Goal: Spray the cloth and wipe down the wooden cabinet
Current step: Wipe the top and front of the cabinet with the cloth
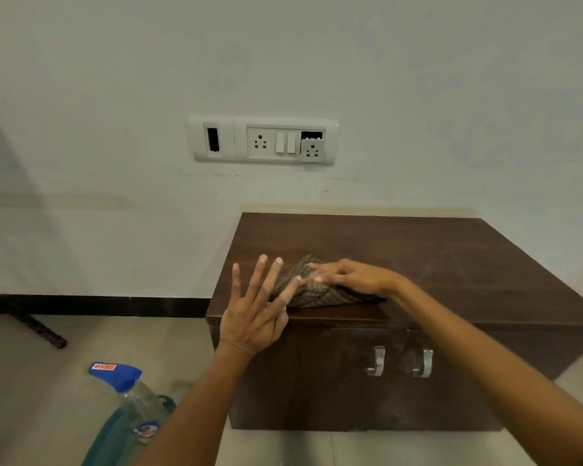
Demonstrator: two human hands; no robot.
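One cabinet (451, 260), one cloth (312, 292), one spray bottle (138, 408), two handles (377, 361) on the cabinet front, one switch plate (263, 140) on the wall above the cabinet.

The cabinet is dark brown wood, low, its back against the wall, its top bare apart from the cloth. The cloth is a small brown check, crumpled and folded, lying on the cabinet top near the front left corner.

The right hand (354, 277) lies flat on the cloth, fingers stretched out and pressing it to the cabinet top, not clenched around it. The left hand (254, 311) is spread wide, fingers splayed, palm away from the camera, at the cabinet's front left edge; it grasps nothing, and whether its fingertips touch the cloth cannot be told.

The bottle, clear with a blue trigger head, stands on the floor left of the cabinet, beside something teal (108, 438).
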